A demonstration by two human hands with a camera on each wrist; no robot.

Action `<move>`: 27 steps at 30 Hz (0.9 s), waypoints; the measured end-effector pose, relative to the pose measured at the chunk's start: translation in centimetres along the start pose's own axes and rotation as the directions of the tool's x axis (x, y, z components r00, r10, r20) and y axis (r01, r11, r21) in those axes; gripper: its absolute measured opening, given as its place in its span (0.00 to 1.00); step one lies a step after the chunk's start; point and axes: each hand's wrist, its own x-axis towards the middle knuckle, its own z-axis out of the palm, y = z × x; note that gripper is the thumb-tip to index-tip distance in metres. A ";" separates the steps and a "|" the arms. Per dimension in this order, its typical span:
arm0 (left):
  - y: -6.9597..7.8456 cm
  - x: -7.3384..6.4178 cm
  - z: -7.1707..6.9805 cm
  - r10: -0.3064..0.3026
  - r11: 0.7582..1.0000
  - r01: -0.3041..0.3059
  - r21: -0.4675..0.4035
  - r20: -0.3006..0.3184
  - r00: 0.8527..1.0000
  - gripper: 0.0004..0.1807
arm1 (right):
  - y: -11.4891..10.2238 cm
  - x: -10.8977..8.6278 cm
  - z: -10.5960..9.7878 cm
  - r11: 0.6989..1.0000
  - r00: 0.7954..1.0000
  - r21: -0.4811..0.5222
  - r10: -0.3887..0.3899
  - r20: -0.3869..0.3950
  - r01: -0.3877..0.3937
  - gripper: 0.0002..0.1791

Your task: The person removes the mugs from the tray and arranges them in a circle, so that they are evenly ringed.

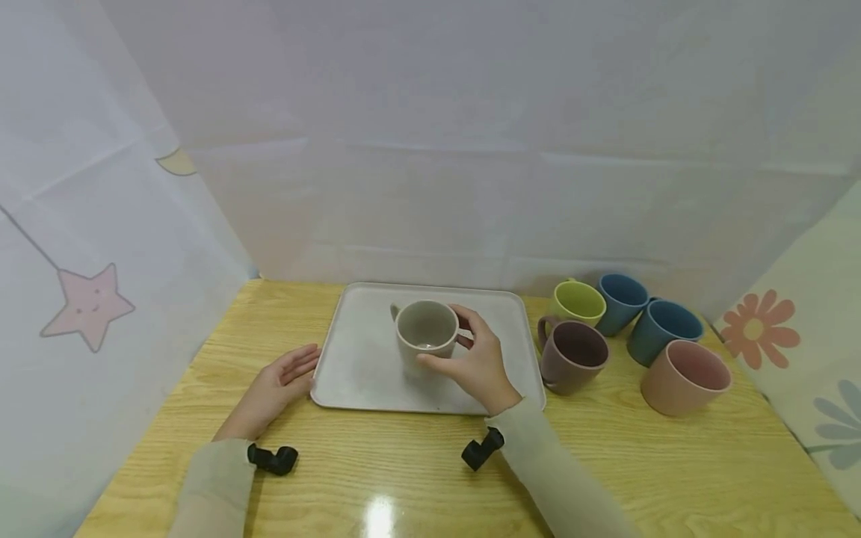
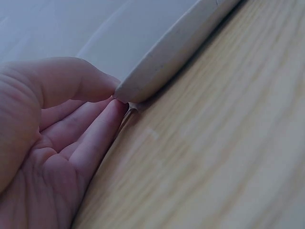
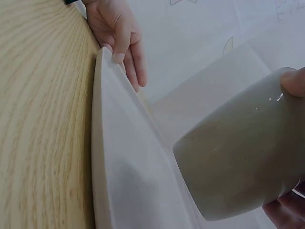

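In the head view, my right hand (image 1: 476,359) grips a light grey mug (image 1: 425,340) by its side, thumb in front and fingers behind. A handle sticks out at the mug's far left. The right wrist view shows the mug (image 3: 248,152) raised off a white tray (image 3: 128,157), with a soft shadow below it. My left hand (image 1: 272,388) rests on the table at the left edge of the tray (image 1: 363,373). Its fingers are fairly straight, and in the left wrist view the thumb and fingertips (image 2: 116,107) touch the tray's rim (image 2: 157,62).
Right of the tray stand a purple mug (image 1: 572,359), a yellow-green mug (image 1: 578,302), two blue mugs (image 1: 622,302) and a pink mug (image 1: 682,381). The wooden table (image 1: 377,456) runs back to a pale cloth backdrop (image 1: 430,149), with more printed cloth at both sides.
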 end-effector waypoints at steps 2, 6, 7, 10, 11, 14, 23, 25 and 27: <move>0.1 0.0 0.0 -0.007 1.000 0.007 0.003 -0.002 1.000 0.37 | -0.5 -0.3 -0.8 1.000 1.000 -0.002 -0.010 -0.016 0.010 0.46; 0.2 -0.2 0.0 -0.016 1.000 0.016 0.004 0.000 1.000 0.37 | -1.5 -1.0 -2.3 1.000 0.999 -0.008 -0.009 -0.044 0.009 0.46; 0.2 -0.2 0.0 -0.015 1.000 0.015 0.006 -0.001 1.000 0.37 | -1.6 -1.2 -2.7 1.000 0.999 -0.009 -0.010 -0.051 0.010 0.46; 0.3 -0.2 0.0 -0.012 1.000 0.012 0.013 0.002 1.000 0.37 | -2.0 -1.8 -4.1 1.000 0.997 -0.007 -0.018 -0.070 0.017 0.46; 0.3 -0.2 0.0 -0.011 1.000 0.011 0.017 0.001 1.000 0.37 | -2.1 -2.0 -4.6 1.000 0.996 -0.009 -0.025 -0.080 0.025 0.46; 0.3 -0.2 0.1 -0.011 1.000 0.011 0.019 0.002 1.000 0.37 | -2.3 -2.8 -6.1 0.999 0.993 -0.022 -0.048 -0.110 0.046 0.46; 0.2 0.0 0.1 0.001 1.000 -0.002 0.005 0.009 1.000 0.37 | -3.1 -5.4 -10.8 0.992 0.980 -0.009 -0.123 -0.157 0.123 0.47; 0.2 0.0 0.1 0.004 1.000 -0.004 0.007 0.009 1.000 0.37 | -3.5 -5.9 -11.8 0.993 0.978 -0.013 -0.118 -0.173 0.117 0.47; 0.2 0.0 0.0 0.008 1.000 -0.008 0.007 0.007 1.000 0.37 | -3.8 -6.4 -12.8 0.993 0.972 -0.039 -0.121 -0.203 0.115 0.48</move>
